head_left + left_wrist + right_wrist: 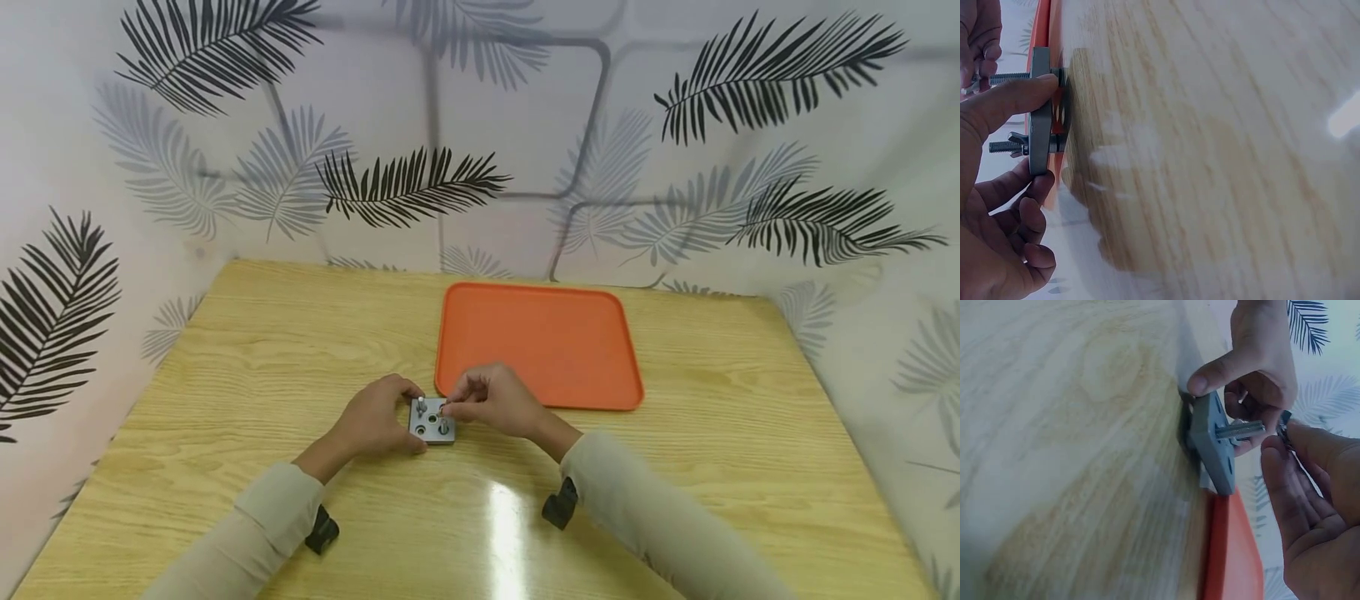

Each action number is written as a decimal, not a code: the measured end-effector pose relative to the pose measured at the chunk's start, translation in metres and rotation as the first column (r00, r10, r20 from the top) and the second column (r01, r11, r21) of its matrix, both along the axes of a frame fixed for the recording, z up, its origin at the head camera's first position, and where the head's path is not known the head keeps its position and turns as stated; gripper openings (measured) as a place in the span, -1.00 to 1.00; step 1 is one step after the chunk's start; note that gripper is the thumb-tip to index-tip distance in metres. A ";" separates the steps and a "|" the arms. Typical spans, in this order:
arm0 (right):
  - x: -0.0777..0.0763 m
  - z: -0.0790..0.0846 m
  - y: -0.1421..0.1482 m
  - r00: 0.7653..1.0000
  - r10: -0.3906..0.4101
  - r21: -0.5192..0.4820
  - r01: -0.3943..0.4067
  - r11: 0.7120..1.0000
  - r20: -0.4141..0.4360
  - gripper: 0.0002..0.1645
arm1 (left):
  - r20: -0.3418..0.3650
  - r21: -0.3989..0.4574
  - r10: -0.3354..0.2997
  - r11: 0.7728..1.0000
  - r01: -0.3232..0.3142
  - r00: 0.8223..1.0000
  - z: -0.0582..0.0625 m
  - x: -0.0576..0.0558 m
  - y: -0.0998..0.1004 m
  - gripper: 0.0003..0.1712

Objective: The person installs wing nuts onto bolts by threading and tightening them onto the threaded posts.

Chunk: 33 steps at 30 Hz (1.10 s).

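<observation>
My left hand (378, 421) grips a small grey metal plate (431, 433) by two opposite edges, thumb on the near edge and fingers on the far one. Several holes show in its top. Two threaded bolts (1010, 79) stand up through the plate, their heads underneath, close over the table. A wing nut (1019, 142) sits on one bolt; the other bolt's thread is bare. Above the plate, my right hand (498, 400) pinches a small metal piece, seemingly another wing nut (1282, 428), just off the bare bolt's tip in the right wrist view. Its fingertips partly hide the piece.
An orange tray (540, 346) lies on the wooden table (300, 333) just behind the hands. Behind the table rises a wall covering (517, 108) with a leaf print. Black wrist straps (558, 503) hang from both sleeves.
</observation>
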State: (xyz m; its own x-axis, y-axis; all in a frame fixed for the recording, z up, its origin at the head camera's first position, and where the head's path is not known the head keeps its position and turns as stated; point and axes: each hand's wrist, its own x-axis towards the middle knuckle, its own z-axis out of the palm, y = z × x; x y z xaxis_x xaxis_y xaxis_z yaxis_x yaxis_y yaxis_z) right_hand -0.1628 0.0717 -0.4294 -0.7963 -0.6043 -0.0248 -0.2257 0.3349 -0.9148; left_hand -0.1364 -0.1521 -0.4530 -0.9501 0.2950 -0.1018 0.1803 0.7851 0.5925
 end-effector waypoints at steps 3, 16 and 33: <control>0.001 -0.004 -0.001 1.000 0.003 -0.020 -0.003 1.000 0.004 -0.84 | 0.002 0.003 0.000 1.000 0.000 1.000 0.000 0.000 0.000 -0.23; 0.003 -0.009 -0.003 0.991 0.064 0.092 -0.054 0.994 -0.118 -0.89 | 0.005 0.005 0.005 1.000 -0.005 1.000 0.001 0.001 0.001 -0.25; -0.001 0.000 -0.003 0.903 0.289 0.262 -0.209 0.942 -0.319 -0.84 | -0.014 -0.004 0.002 1.000 -0.002 1.000 0.001 -0.001 0.001 -0.26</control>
State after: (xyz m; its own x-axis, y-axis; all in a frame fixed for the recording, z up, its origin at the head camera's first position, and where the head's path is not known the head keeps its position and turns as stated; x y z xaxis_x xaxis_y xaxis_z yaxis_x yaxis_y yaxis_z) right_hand -0.1638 0.0688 -0.4294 -0.6019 -0.7952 0.0728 -0.6177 0.4059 -0.6735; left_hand -0.1371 -0.1509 -0.4522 -0.9518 0.2930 -0.0902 0.1870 0.7880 0.5866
